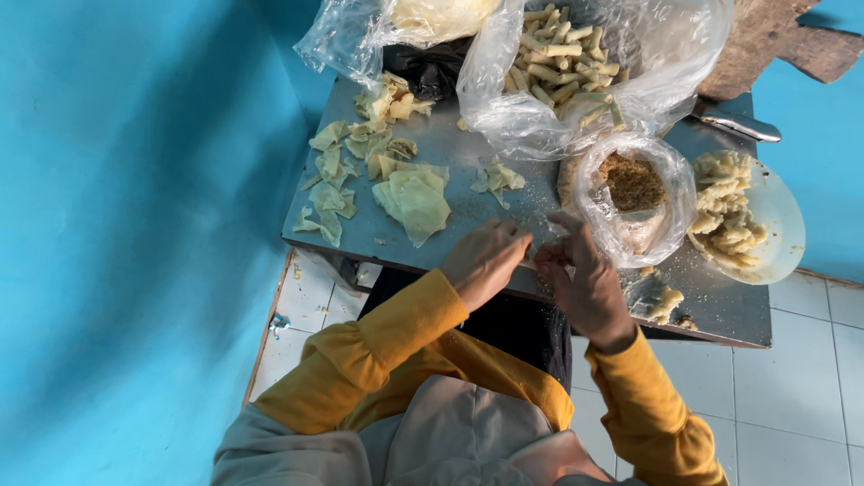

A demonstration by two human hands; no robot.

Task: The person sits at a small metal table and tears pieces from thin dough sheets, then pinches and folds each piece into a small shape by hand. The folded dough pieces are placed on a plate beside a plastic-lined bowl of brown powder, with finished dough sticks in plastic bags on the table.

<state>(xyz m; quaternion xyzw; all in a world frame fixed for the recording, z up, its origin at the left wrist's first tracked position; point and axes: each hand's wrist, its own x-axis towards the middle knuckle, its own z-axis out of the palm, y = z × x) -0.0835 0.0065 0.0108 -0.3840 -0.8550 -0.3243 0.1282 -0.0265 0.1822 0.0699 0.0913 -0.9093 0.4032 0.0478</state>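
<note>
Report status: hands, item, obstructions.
Left hand and right hand fingertips together at table edge; item between them hidden. Crumb bag beside right hand.

Soft, even daylight fills the frame, bright at the top and dimmer over the blue wall (135, 225) at left, where broad shadows fall. The clear plastic bags (630, 81) show white glare, and straight lines bow toward the edges.
</note>
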